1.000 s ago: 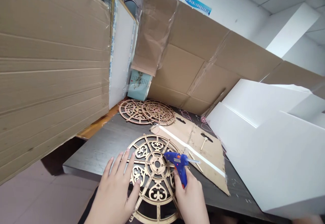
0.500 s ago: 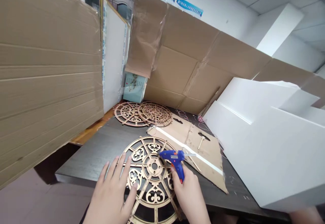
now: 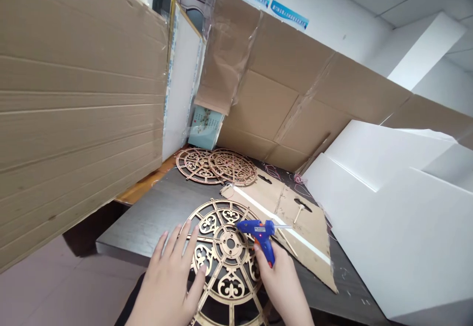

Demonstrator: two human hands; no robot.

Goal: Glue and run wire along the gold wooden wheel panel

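Observation:
A large round gold fretwork panel (image 3: 225,257) lies on the dark table (image 3: 148,217) in front of me. My left hand (image 3: 170,277) rests flat on the panel's left side, fingers spread. My right hand (image 3: 283,286) grips the handle of a blue hot glue gun (image 3: 260,235). The gun's nozzle points left, just above the panel's centre hub.
Two smaller round fretwork discs (image 3: 216,166) overlap at the back of the table. A flat cardboard sheet (image 3: 288,222) lies to the right of the panel. Cardboard walls (image 3: 74,109) stand left and behind, white foam boards (image 3: 399,227) at right. A small pale box (image 3: 205,129) stands at the back.
The view has shifted slightly. Both hands stay in place on the panel, and the glue gun has stayed over the hub.

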